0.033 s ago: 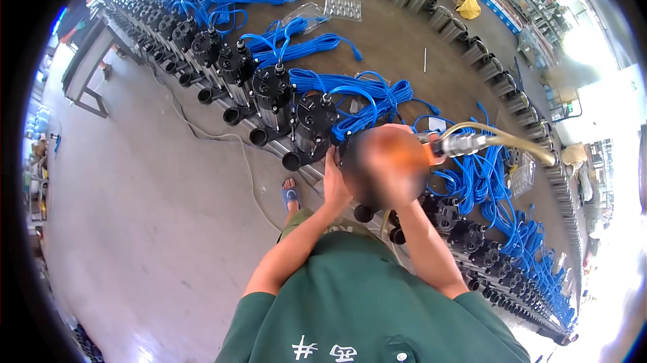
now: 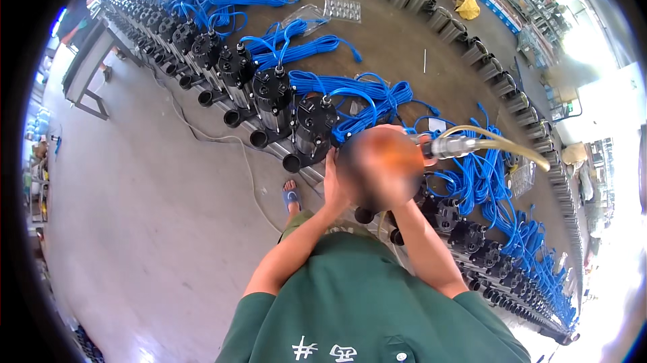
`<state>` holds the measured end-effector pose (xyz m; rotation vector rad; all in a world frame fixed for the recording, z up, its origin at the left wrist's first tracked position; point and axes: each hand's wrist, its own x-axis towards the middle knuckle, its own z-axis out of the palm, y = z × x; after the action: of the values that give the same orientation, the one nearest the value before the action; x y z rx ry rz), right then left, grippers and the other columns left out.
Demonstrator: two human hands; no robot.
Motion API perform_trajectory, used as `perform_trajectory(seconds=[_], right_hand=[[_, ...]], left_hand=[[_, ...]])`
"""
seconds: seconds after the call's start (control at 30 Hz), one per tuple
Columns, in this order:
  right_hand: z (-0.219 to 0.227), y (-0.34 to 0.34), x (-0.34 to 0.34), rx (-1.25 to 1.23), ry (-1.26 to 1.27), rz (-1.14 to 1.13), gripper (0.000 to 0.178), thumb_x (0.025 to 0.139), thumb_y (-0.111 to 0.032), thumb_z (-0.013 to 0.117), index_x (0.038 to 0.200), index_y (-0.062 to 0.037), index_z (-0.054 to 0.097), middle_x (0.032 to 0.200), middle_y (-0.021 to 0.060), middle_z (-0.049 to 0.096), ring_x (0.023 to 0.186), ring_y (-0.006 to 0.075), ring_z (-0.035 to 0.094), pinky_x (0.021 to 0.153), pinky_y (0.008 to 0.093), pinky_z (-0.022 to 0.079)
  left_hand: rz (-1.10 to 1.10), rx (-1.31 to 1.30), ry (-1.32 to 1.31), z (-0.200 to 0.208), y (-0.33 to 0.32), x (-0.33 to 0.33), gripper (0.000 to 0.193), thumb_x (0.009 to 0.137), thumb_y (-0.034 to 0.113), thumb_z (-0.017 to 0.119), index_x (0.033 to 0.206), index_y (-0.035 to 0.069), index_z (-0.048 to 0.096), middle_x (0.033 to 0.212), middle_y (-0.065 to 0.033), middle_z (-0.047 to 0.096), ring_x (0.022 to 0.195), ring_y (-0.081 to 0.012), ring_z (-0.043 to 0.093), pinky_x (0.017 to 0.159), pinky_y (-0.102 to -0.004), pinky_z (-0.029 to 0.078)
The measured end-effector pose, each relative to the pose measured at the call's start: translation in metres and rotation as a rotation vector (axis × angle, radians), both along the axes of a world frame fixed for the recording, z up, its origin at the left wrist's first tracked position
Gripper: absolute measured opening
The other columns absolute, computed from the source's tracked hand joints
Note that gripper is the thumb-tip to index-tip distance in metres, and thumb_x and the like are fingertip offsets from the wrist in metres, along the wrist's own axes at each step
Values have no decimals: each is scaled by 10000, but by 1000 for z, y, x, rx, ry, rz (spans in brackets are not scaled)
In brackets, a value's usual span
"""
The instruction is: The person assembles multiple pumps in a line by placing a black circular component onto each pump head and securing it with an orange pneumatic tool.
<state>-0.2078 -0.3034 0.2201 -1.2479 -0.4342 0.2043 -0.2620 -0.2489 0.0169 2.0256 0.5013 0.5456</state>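
Note:
My right hand (image 2: 393, 186) is closed round an orange air tool (image 2: 403, 155), a metal coupling (image 2: 453, 147) and yellowish hose running off its right side. A round blur covers most of the tool and my right fingers. Just left of it my left hand (image 2: 335, 186) is raised against the side of the blurred spot; its fingertips are partly hidden, so its grip is unclear. Under my hands, a black pipe outlet (image 2: 364, 215) sticks out from a mostly hidden pump. Beside my left hand stands a black-topped pump (image 2: 315, 120) with a blue cable.
Similar pumps (image 2: 271, 90) form a long row on both sides of me. Coiled blue cables (image 2: 377, 97) lie behind them. Open metal cylinders (image 2: 441, 19) curve along the far side. Clear plastic trays (image 2: 342, 9) rest on the floor. A thin hose (image 2: 246, 161) crosses the floor at left.
The orange air tool and my right hand have shifted slightly left, and the coupling and hose have moved with them. My left hand stays in nearly the same place.

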Motion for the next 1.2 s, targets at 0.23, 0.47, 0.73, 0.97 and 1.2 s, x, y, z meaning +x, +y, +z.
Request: perform_trajectory(seconds=[0.23,0.47,0.73,0.97,1.2], right_hand=[[-32,16,-3,40,-77,133,227,799,67,616,1014,-7,605,882,58,646,800,114,637,717,282,530],[-9,17,8,-70,-149,75,272,786,26,630,1057,0,627,949,82,675,873,152,669,765,308,554],[33,-40,77,-58,-258,-384,148,776,31,645,918,-9,628,823,21,646,785,93,617,697,269,513],[-11,-25,87,-160,-211,-415,75,770,-14,657,835,-9,618,763,17,627,725,93,590,668,284,496],[-17,-28,83,-130,-162,-380,144,766,-16,666,904,12,640,788,38,670,725,89,618,676,276,520]], left_hand=[[-41,-308,-84,19,-1,-10,820,847,324,759,1477,46,313,1426,-196,468,1313,-338,509,1047,-426,441],[-86,-349,-32,-1,-4,5,973,788,316,812,1514,-9,251,1472,-227,446,1361,-336,462,1126,-414,374],[-346,-416,-46,25,32,11,930,614,85,920,1389,1,414,1212,-133,644,1063,-240,640,917,-354,529],[-742,-445,223,25,86,33,662,650,-69,731,1286,26,573,1169,-66,651,1027,-154,603,861,-309,519],[-671,-185,108,7,90,30,717,695,-96,623,1360,25,383,1140,-116,666,1080,-223,648,941,-346,499]])
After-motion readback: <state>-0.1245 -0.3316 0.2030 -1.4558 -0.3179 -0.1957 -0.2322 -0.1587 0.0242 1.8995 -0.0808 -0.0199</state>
